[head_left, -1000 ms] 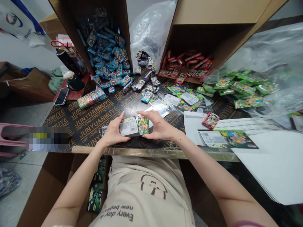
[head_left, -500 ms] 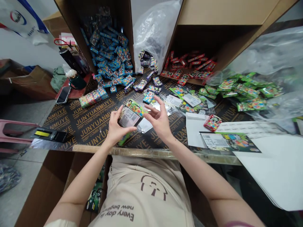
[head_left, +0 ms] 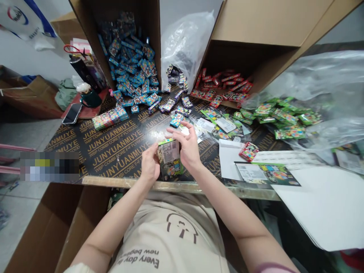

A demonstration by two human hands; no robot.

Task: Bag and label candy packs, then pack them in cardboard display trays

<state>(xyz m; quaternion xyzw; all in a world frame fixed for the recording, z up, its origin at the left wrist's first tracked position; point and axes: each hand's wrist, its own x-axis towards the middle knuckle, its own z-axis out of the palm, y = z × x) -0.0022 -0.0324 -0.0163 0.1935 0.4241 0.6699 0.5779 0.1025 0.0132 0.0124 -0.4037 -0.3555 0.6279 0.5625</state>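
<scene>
A green-and-black printed pack (head_left: pixel 171 161) with a grey panel stands on edge between my hands, near the table's front edge. My left hand (head_left: pixel 150 163) is closed on its left side, the thumb near the lower part. My right hand (head_left: pixel 190 149) grips the right side, with its fingers reaching over the top edge. Just beyond my right fingertips lies a small blue box (head_left: pixel 176 120). Flat printed packs (head_left: pixel 212 115) of similar look lie behind my right hand, and another flat pack (head_left: pixel 269 173) lies to the right.
Blue boxes (head_left: pixel 136 76) spill from a carton at the back left. Purple boxes (head_left: pixel 169 105), red boxes (head_left: pixel 230 81) and green boxes (head_left: pixel 284 113) lie in heaps along the back. A red box (head_left: pixel 248 151) sits on white paper (head_left: pixel 229 159). A phone (head_left: pixel 72 113) lies at left.
The pack has been tilted from lying back in my left hand to standing upright, and moved toward the table edge. My right hand has come onto its right side.
</scene>
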